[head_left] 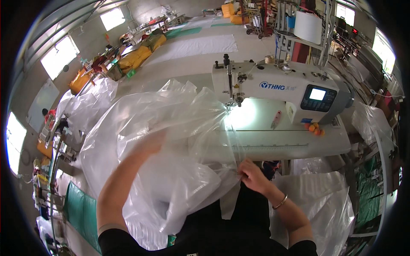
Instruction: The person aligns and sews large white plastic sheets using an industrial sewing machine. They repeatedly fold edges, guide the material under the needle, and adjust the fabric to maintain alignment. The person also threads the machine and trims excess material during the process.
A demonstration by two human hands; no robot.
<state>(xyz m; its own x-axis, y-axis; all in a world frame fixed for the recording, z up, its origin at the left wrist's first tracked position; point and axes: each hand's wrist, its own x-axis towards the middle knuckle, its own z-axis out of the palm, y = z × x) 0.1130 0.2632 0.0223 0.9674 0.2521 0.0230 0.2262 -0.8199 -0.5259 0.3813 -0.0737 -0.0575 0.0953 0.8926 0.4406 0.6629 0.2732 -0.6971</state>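
Note:
A large sheet of clear plastic [115, 123] billows over the left of the sewing table and down across my lap. Its gathered edge runs up to the needle area of a white sewing machine [273, 81], where a bright lamp lights the bed. My right hand [253, 175], a bangle on its wrist, is closed in a pinch on the sheet's edge just off the table's front. Over the middle of the sheet is my left hand [153, 143], smeared by motion, so its fingers cannot be made out.
On the machine bed lie a small pink-and-white tool [276, 119] and several orange round items [314, 128]. A white thread cone [308, 27] stands behind. More clear plastic [311, 205] hangs at my right. A green tarp [81, 213] lies on the floor at left.

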